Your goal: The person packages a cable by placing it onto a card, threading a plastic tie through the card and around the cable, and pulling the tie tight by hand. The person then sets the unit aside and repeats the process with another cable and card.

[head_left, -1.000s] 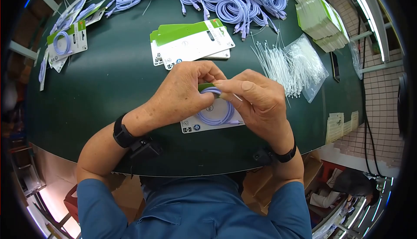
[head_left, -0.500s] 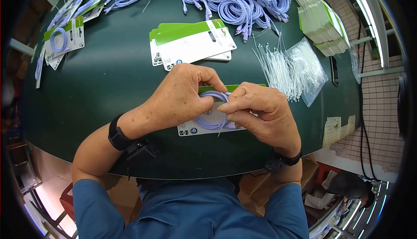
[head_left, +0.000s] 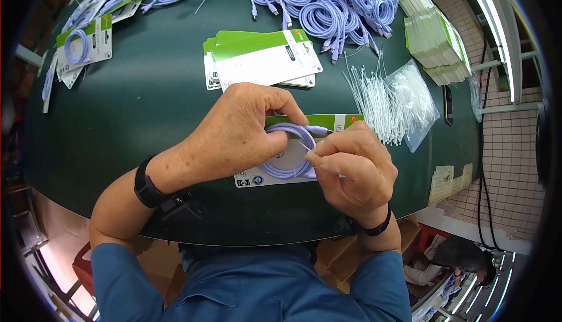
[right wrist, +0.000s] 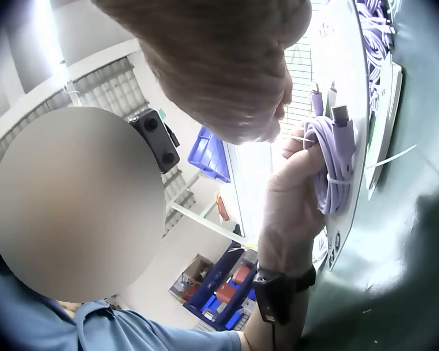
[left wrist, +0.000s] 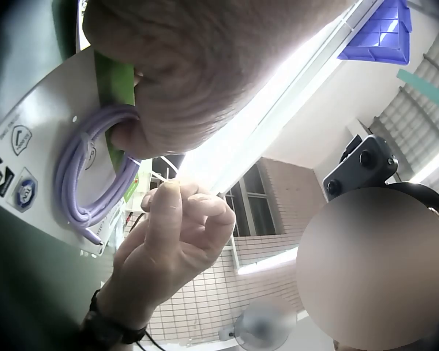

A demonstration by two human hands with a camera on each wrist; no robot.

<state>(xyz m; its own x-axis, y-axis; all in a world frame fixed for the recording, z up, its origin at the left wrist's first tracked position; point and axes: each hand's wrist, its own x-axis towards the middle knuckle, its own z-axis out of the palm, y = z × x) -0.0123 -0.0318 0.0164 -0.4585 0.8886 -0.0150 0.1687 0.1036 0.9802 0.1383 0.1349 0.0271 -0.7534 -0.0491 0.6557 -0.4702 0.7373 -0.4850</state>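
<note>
A coiled lilac USB cable [head_left: 308, 140] lies against a green-and-white packaging card [head_left: 252, 180] in front of the person. The left hand [head_left: 243, 126] grips the coil's left side and the card between thumb and fingers. At the coil's right side, the right hand [head_left: 357, 164] pinches the end of a thin white cable tie [head_left: 302, 146] between thumb and forefinger. One cable plug [head_left: 318, 130] points right across the card's green band. In the right wrist view a tie band circles the coil [right wrist: 336, 179], and a tie tail [right wrist: 392, 156] sticks out behind the card.
Behind the hands lies a small stack of cards [head_left: 252, 62]. Many lilac cables [head_left: 328, 15] are heaped at the back. White cable ties [head_left: 374, 100] spread beside a plastic bag [head_left: 414, 102] to the right, near stacked cards [head_left: 436, 41]. Carded cables [head_left: 85, 50] sit far left.
The right hand has moved from the coil's top to its right side and slightly lower, uncovering the plug and more of the card. The left hand keeps its grip.
</note>
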